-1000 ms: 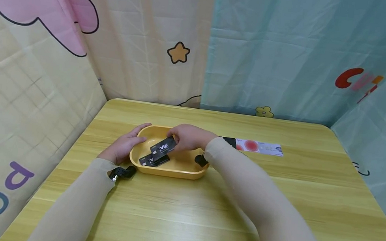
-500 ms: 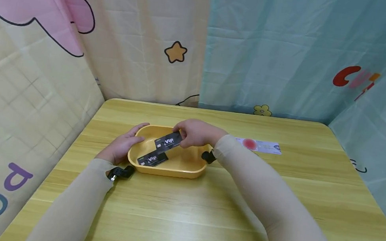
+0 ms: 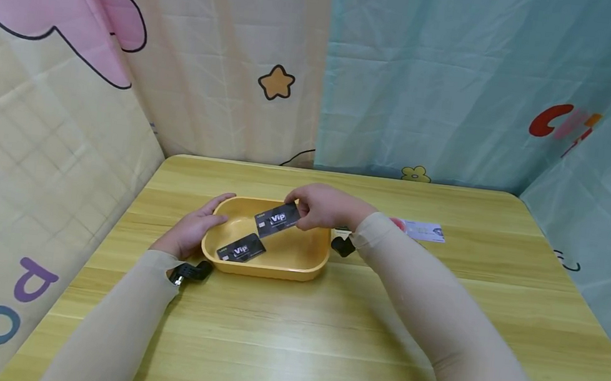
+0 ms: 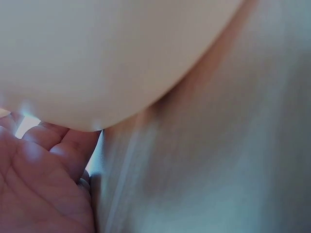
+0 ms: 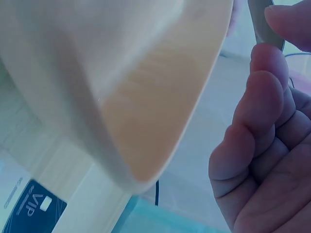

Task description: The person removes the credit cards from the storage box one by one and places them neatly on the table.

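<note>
A yellow oval plastic tray (image 3: pixel 268 272) stands on the table, its curved wall (image 4: pixel 97 63) filling the upper left wrist view. My left hand (image 3: pixel 192 226) grips its left end, thumb over the rim and fingers outside. Between thumb and fingertips, my right hand (image 3: pixel 328 208) pinches a black VIP card (image 3: pixel 276 219) by its right end, tilted over the tray's back half. Only the edge of this card (image 5: pixel 265 22) shows in the right wrist view. A second black VIP card (image 3: pixel 242 248) lies inside the tray at front left.
Right of the tray, partly behind my right forearm, a pale printed card (image 3: pixel 424 231) with a red patch lies on the wooden table (image 3: pixel 277 338). A dark VIP card (image 5: pixel 36 206) shows on the table in the right wrist view. Printed curtains (image 3: pixel 407 89) surround the table.
My right hand has moved right and slightly back with the pinched card, drawing it off the card in the tray, so the two now lie apart. The left hand stays at the tray.
</note>
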A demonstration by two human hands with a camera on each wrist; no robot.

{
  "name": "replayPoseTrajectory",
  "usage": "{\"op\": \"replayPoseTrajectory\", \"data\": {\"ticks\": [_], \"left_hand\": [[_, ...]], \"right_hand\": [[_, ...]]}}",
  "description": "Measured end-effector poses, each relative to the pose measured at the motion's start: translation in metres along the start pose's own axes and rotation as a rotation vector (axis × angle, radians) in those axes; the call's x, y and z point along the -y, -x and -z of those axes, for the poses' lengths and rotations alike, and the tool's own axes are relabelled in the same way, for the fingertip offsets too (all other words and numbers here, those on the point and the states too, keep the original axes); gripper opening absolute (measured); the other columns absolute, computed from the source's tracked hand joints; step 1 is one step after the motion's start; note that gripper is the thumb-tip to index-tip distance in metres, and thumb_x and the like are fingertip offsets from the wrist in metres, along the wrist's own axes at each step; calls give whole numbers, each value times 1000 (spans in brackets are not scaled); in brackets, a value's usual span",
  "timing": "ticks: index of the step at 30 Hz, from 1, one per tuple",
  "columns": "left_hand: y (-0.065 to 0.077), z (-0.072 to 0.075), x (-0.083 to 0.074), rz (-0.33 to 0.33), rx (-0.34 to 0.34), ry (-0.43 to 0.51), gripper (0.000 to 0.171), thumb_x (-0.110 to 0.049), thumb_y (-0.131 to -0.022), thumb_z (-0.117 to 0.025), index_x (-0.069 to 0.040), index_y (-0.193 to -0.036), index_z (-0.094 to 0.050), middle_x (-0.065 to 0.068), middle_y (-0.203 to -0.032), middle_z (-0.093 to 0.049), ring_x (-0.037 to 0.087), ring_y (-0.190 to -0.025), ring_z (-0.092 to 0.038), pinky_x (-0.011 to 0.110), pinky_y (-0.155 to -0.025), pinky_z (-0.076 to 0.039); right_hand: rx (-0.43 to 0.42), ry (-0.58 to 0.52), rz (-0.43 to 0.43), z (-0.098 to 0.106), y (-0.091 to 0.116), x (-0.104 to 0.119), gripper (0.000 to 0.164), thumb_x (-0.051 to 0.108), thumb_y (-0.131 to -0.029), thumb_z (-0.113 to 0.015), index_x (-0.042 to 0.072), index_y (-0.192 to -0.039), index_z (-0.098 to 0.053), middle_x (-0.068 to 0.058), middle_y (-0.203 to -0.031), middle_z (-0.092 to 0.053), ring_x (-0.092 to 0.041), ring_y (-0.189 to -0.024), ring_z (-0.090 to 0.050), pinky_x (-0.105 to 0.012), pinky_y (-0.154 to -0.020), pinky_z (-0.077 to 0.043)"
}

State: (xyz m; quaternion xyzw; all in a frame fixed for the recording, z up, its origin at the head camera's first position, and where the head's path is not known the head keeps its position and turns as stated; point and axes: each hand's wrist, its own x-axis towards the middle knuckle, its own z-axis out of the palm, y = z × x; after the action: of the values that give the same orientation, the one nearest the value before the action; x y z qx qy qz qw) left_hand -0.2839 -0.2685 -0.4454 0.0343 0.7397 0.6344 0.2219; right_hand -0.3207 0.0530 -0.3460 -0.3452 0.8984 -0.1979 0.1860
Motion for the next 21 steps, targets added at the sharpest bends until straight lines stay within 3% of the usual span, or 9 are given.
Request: {"op": "replayPoseTrajectory", "data": {"ticks": [15, 21], "left_hand": [[-2, 1, 4, 7, -4, 8, 60, -24, -114, -39, -38, -168, -17, 16, -168, -29, 28, -125, -62, 35, -91, -62], [-2, 3, 5, -2, 5, 0, 60, -23, -114, -39, -37, -168, -17, 17, -168, -29, 28, -124, -62, 34, -91, -61]], "right_hand": [[-86, -111, 0, 12, 39, -36, 55, 8, -87, -70, 5, -141, -60, -3, -80, -62, -16, -71, -54, -28, -67, -44], [-113, -185, -52, 16, 67, -58, 53, 8, -90, -71, 5, -141, -59, -4, -81, -62, -16, -58, -53, -28, -57, -46]]}}
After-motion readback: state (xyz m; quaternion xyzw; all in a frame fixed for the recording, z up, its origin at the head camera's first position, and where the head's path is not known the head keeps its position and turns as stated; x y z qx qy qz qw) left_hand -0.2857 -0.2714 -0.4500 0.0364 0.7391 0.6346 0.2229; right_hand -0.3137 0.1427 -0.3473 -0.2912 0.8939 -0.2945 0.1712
